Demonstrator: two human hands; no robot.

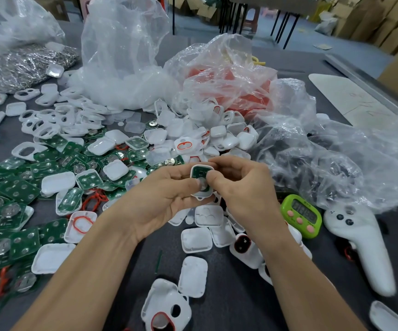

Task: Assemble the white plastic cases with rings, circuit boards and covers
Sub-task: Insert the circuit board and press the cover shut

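Nearest us on the dark table (229, 295) lie loose parts not yet joined: an open shell with a red ring (163, 315) seated in it, and beside it a plain white cover (193, 279). A few more covers sit just beyond, under our wrists.

Above them we hold the piece in work. Our left hand (159, 199) cradles a white case (202, 193) from below and the side, fingers curled round it, the thumb pressing on its face. Our right hand (243, 187) comes in from the other side, thumb and forefinger pinching the upper edge. So both grips are closed on the same case, which sits between the two thumbs, clear of the table. A green circuit board (199, 173) shows inside it, so we judge the board is being seated and the cover has yet to go on. Whether a ring is already in this one we cannot tell.

To the right lie a green timer (301, 215) and a white controller (357, 242).

Farther out, the work left looks large: a spread of loose boards (21, 192) at left, open frames (47, 118) behind them, and a heap of closed cases (229, 137) ahead that may be finished units. Beyond stand a clear bag of white parts (121, 56), a bag with red contents (229, 75), and a sack of metal rings (31, 63).
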